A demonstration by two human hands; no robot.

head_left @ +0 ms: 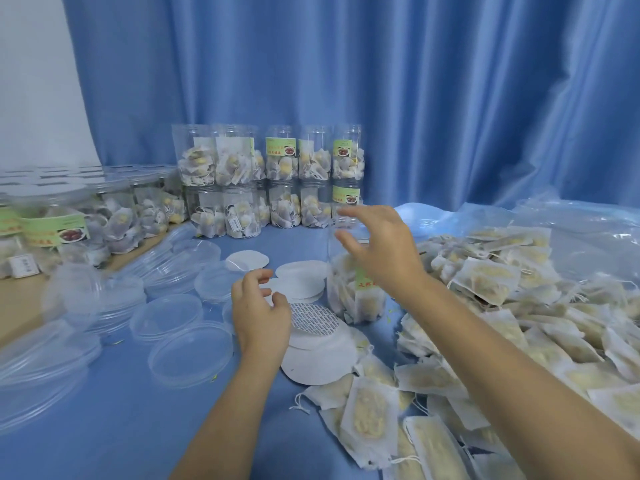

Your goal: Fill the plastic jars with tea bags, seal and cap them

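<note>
Head view, sealing stage. The landmark is the clear plastic jar with a green label [356, 289], standing uncapped on the blue tablecloth [121, 427] and packed with white paper tea bags. My right hand [381, 247] hovers above and just behind the jar's mouth, fingers spread wide and lightly arched, holding nothing; whether it touches the rim I cannot tell. My left hand [259, 313] hangs just left of the jar, fingers loosely curled and empty, over the stack of white round seal liners [311, 341], one of which lies printed face up. Further left of the jar lie the clear round plastic lids [190, 355]; to its right spreads the loose heap of tea bags [519, 306]. Behind it stand the stacked, filled jars [277, 178] against the blue curtain [415, 81].

I judge the step in hand to be picking one liner. To do it well I would pinch a single disc by its edge, steady the jar with the right hand, tuck stray strings inside, and centre the disc flat on the rim before capping.
</note>
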